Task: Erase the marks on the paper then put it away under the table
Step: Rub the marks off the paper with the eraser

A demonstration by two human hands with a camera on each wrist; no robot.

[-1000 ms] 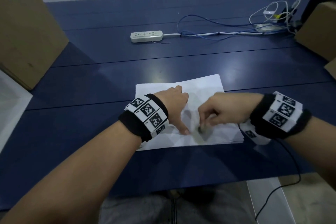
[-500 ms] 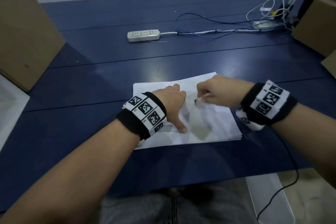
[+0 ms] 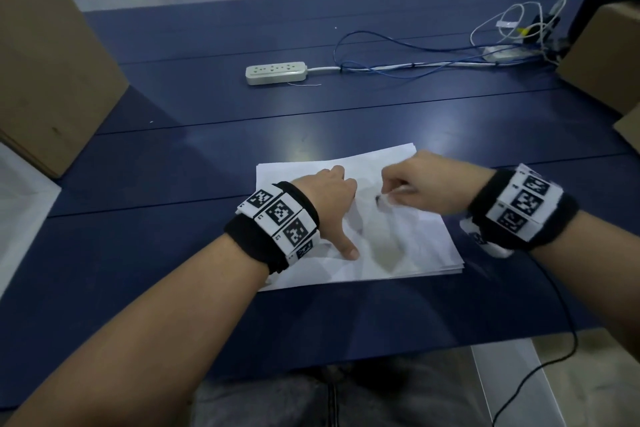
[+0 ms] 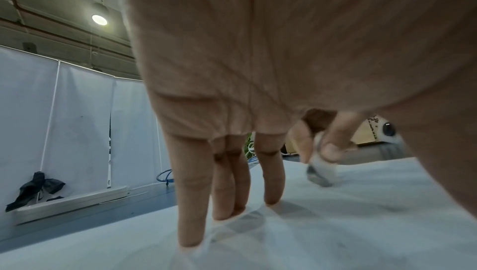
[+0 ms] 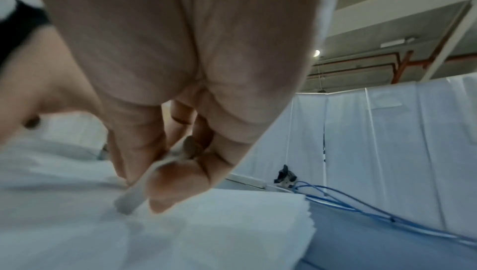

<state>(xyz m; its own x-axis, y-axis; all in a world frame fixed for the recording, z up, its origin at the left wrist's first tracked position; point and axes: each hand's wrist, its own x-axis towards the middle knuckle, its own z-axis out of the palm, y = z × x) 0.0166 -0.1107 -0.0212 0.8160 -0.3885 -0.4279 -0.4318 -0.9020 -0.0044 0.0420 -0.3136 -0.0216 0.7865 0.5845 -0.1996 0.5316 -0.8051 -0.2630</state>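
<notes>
A stack of white paper (image 3: 419,250) lies on the blue table (image 3: 156,253) in front of me. My left hand (image 3: 332,199) rests flat on the stack's left half, its straight fingers (image 4: 219,182) pressing the top sheet (image 4: 348,223). Over the far middle of the sheet, my right hand (image 3: 415,185) pinches a small white eraser (image 3: 381,198) with a dark, dirty tip. That tip (image 4: 320,172) touches the paper. In the right wrist view the eraser (image 5: 134,196) sits between thumb and fingers, slanting down onto the paper (image 5: 219,233). The frames are too blurred to show any marks.
A white power strip (image 3: 276,73) and blue and white cables (image 3: 398,57) lie across the far part of the table. Cardboard boxes stand at the left (image 3: 52,73) and right (image 3: 606,59) edges. A black cord (image 3: 557,340) hangs off the near right edge.
My right hand has carried the eraser from the near part of the sheet to its far middle. The left hand has stayed pressed on the paper.
</notes>
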